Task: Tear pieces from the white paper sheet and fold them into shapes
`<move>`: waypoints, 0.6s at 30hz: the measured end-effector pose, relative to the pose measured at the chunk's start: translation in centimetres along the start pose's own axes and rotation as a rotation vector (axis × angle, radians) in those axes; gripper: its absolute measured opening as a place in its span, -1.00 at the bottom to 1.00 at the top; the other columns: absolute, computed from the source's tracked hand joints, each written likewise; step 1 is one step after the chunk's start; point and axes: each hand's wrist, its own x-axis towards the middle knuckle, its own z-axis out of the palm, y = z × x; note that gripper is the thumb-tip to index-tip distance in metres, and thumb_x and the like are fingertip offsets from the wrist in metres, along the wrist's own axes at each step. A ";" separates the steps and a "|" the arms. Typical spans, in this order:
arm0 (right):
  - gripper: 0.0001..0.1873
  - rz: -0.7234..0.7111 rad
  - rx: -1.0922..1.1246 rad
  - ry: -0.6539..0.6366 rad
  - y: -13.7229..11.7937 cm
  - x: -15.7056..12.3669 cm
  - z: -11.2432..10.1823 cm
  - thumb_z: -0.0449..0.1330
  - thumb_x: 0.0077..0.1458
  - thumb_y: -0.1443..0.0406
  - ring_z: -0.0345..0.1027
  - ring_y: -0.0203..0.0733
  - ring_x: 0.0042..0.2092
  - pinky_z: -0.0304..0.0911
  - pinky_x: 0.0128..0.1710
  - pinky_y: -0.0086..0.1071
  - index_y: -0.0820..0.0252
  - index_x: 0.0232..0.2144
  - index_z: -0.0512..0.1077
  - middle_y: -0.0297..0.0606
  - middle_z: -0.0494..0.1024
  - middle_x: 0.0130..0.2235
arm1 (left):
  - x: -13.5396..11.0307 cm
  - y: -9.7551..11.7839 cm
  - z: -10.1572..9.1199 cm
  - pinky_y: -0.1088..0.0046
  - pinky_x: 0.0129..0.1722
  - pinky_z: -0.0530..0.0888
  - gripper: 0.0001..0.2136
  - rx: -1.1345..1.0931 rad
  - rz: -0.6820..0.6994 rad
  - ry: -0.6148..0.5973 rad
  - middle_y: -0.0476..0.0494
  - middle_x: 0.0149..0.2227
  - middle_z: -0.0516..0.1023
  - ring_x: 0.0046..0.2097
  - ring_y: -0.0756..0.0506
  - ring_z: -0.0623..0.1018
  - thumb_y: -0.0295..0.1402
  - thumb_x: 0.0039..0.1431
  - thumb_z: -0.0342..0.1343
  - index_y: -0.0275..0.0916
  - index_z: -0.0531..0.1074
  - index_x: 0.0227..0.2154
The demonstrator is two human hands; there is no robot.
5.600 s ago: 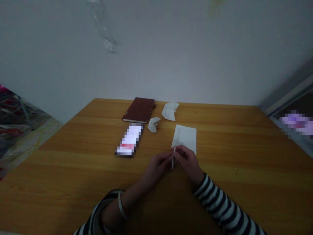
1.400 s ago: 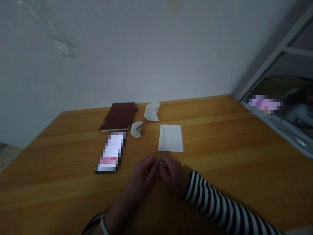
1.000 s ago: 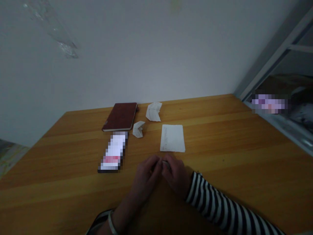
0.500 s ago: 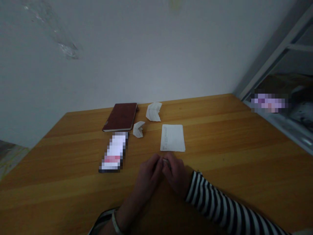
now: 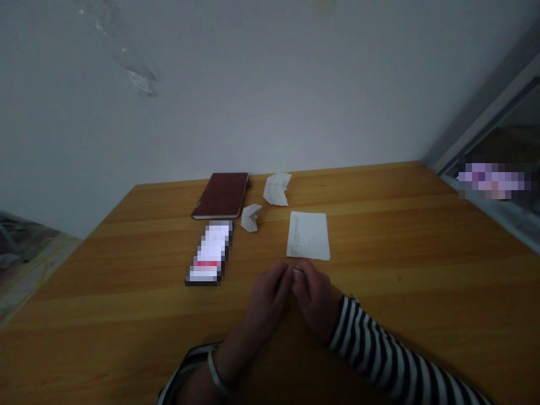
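Pinching small white paper piece point(image 5: 298, 271) btwn closed fingertips of L hand point(image 5: 270, 292) & R hand point(image 5: 316, 298), showing nearer R; edge only, approx. crosswise, can't tell full long axis. Just past R: flat white lined paper sheet point(image 5: 309, 235).

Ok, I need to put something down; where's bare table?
Right of the lined sheet, beyond the right sleeve, the table is bare; also left of the phone and notebook. Crowded: around notebook, phone and folded papers, and by the left hand and right hand.
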 end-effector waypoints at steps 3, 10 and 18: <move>-0.80 0.018 0.030 0.021 0.0 0.1 0.0 -0.04 0.24 0.24 0.16 -0.29 -0.52 0.01 -0.49 -0.39 0.11 -0.44 0.20 -0.43 0.26 -0.55 | 0.0 -0.1 0.0 0.47 -0.47 0.18 -0.70 0.023 -0.001 0.016 0.06 -0.54 0.25 -0.48 0.01 0.27 -0.23 0.33 -0.10 -0.21 0.20 -0.51; -0.79 0.048 0.060 0.029 -0.3 0.1 -0.1 -0.04 0.26 0.25 0.17 -0.28 -0.51 0.04 -0.49 -0.40 0.13 -0.43 0.24 -0.41 0.28 -0.55 | 0.1 -0.2 0.2 0.49 -0.50 0.17 -0.73 0.068 0.021 0.008 0.08 -0.56 0.27 -0.51 0.02 0.28 -0.26 0.33 -0.11 -0.20 0.18 -0.50; -0.81 -0.042 0.088 -0.171 0.5 1.2 -0.9 -0.01 0.30 0.22 0.23 -0.30 -0.45 0.10 -0.43 -0.42 0.15 -0.32 0.33 -0.39 0.36 -0.48 | 0.6 -1.0 -1.1 0.47 -0.44 0.29 -0.80 0.171 0.028 -0.118 -0.02 -0.44 0.48 -0.44 -0.03 0.43 -0.28 0.35 -0.13 -0.21 0.32 -0.34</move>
